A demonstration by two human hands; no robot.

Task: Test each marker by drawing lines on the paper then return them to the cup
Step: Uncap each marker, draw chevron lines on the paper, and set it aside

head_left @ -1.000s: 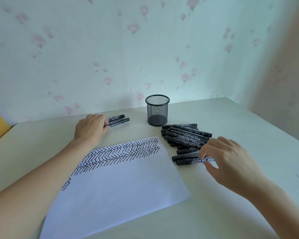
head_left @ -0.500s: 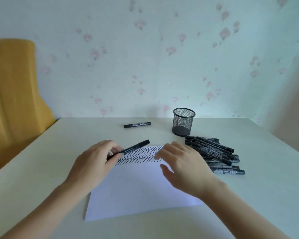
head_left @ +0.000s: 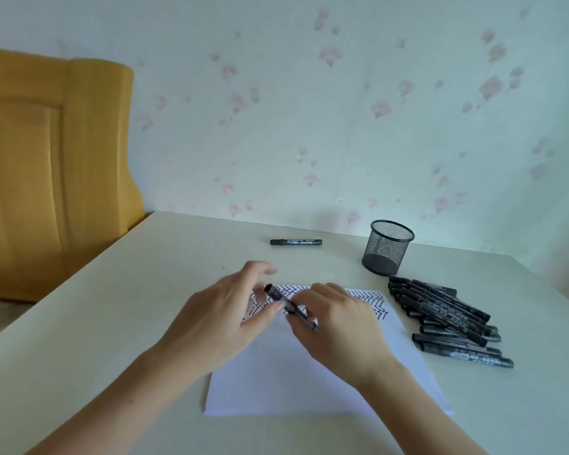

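Note:
A white sheet of paper (head_left: 296,379) lies on the table, its far edge covered with black zigzag lines. Above it both hands hold one black marker (head_left: 278,297). My left hand (head_left: 224,318) pinches the marker near its far end. My right hand (head_left: 337,326) grips the near end, its fingers curled round it. A black mesh cup (head_left: 387,247) stands upright at the back right. Several black markers (head_left: 447,316) lie in a pile to the right of the paper. A single black marker (head_left: 295,242) lies alone at the back of the table.
The pale table (head_left: 112,323) runs up to a wall with pink-patterned wallpaper. A yellow padded chair back (head_left: 53,165) stands beyond the table's left edge. The table's right edge falls away past the marker pile.
My right hand has come in from the right and taken hold of the marker that my left hand carried over the paper. The camera has turned left.

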